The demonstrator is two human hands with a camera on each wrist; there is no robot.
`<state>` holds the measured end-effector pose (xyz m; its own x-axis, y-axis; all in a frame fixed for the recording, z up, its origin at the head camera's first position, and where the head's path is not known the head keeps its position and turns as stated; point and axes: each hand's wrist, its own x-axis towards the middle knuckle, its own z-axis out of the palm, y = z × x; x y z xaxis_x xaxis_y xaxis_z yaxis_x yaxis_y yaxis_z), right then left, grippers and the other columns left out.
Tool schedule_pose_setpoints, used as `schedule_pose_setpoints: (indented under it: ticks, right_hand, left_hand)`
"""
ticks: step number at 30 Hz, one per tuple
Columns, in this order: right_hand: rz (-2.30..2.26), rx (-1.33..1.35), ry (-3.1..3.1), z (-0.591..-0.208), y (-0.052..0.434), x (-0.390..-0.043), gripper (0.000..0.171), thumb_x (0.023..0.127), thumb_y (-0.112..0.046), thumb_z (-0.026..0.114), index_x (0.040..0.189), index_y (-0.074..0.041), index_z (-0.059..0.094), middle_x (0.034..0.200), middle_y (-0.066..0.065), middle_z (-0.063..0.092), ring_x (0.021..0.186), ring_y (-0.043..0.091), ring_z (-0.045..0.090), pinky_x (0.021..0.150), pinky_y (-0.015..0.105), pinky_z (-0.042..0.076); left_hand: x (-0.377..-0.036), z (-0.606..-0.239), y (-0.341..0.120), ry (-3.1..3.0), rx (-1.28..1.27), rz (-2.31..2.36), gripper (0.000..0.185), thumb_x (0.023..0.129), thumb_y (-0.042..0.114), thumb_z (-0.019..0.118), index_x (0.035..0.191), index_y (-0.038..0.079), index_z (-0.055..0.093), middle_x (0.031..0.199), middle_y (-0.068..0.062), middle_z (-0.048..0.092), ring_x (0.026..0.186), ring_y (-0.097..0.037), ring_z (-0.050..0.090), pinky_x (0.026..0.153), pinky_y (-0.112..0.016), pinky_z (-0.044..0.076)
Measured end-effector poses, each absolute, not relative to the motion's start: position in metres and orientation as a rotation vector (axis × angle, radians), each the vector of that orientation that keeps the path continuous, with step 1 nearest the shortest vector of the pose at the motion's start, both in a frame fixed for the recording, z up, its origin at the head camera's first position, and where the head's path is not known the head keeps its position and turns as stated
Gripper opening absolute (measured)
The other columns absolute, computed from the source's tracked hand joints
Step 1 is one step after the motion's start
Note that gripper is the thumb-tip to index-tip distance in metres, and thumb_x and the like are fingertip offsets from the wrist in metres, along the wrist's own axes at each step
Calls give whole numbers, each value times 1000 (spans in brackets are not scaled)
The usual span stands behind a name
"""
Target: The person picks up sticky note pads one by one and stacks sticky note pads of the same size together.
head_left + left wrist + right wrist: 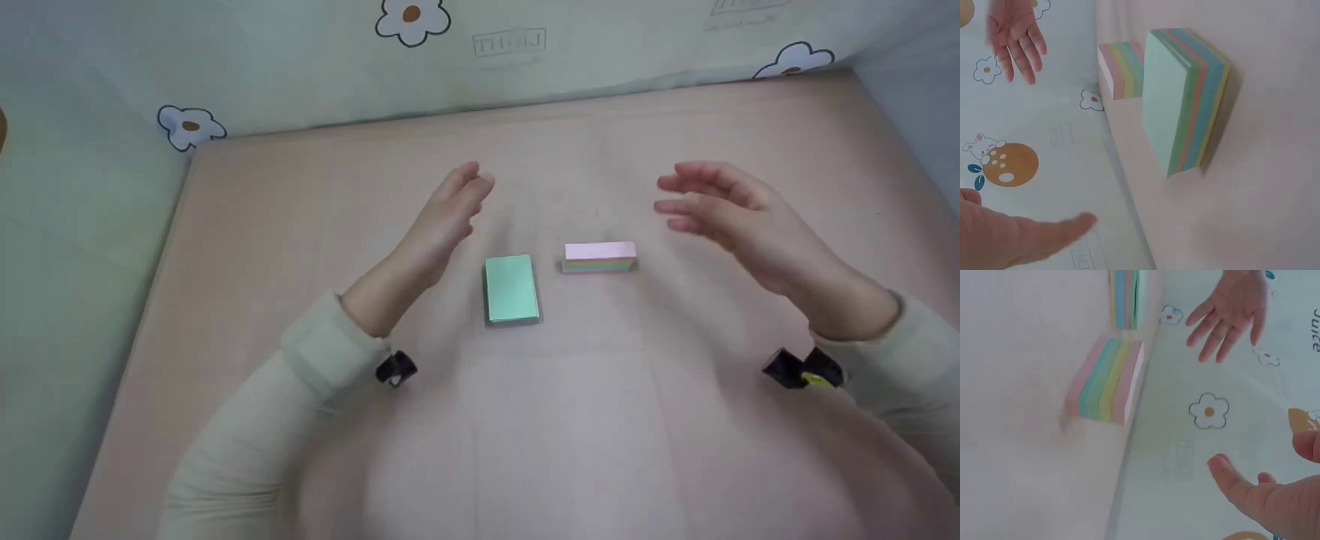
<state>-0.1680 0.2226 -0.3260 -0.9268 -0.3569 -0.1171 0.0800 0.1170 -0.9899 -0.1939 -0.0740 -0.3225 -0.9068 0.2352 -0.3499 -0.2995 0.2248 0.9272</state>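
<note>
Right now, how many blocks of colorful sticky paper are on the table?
2. The green-topped pad lies nearer the left hand; the pink-topped pad lies nearer the right hand. Nothing seems hidden.

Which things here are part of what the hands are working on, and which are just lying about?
In hand:
- green-topped pad of sticky notes, nearest the open left hand
- pink-topped pad of sticky notes, nearest the open right hand
Neither hand touches a pad.

Just there:
- pink table
- flower-print cloth beyond the table's edge
</note>
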Motion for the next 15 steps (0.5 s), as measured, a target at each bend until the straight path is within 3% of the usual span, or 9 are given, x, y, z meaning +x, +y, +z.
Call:
schedule_pose_setpoints:
  ticks: [3,6,10,15]
  right_hand:
    - [-1849,-244,1888,-334,203,-155,45,94,-20,50,130,2,35,131,18,44,110,15,57,87,25,46]
    - [-1624,-236,1843,-346,180,-145,55,96,-28,45,136,6,28,137,24,39,118,23,51,92,31,44]
    - [-1519,-209,1749,-358,157,-142,64,97,-35,39,141,7,19,142,25,31,127,33,39,99,40,37]
    - [-1537,-150,1693,-363,142,-144,66,96,-37,38,141,7,15,142,26,30,128,35,37,100,44,34]
  left_hand:
    - [-179,-330,-88,2014,-160,1679,65,96,39,35,147,9,7,153,-5,10,138,-26,17,110,-37,18]
    - [-164,-338,-93,1897,-203,1576,67,96,44,31,147,8,5,153,-9,3,139,-29,11,110,-37,17]
    - [-151,-346,-96,1812,-162,1497,69,96,47,27,146,5,4,151,-22,3,138,-33,13,108,-40,20]
    - [-147,-349,-97,1743,-172,1521,70,96,48,27,146,5,4,148,-27,9,136,-34,18,107,-41,23]
